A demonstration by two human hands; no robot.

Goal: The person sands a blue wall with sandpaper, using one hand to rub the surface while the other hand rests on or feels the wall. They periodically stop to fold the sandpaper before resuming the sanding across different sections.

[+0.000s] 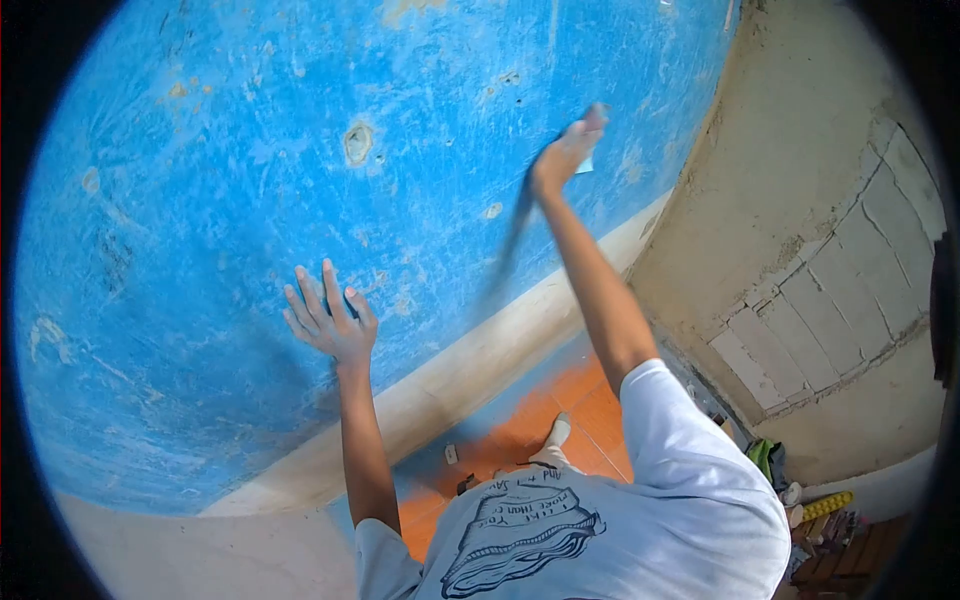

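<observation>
Scuffed blue paint covers the wall (220,230), with pale worn patches and a chipped spot at its middle. My left hand (338,322) rests against it low down, fingers spread, holding nothing. Higher and to the right, my right hand (566,160) presses on the same wall, slightly smeared by motion. A small pale green sheet (586,166), which looks like sandpaper, sticks out from under its palm. Most of that sheet is hidden by the hand.
A cream band (470,385) runs along the wall's foot. Blue dust lies on the orange tiled floor (590,415), with a small pale block (451,454) on it. To the right stands a bare plaster wall (720,210). Assorted items, including a yellow object (828,505), sit lower right.
</observation>
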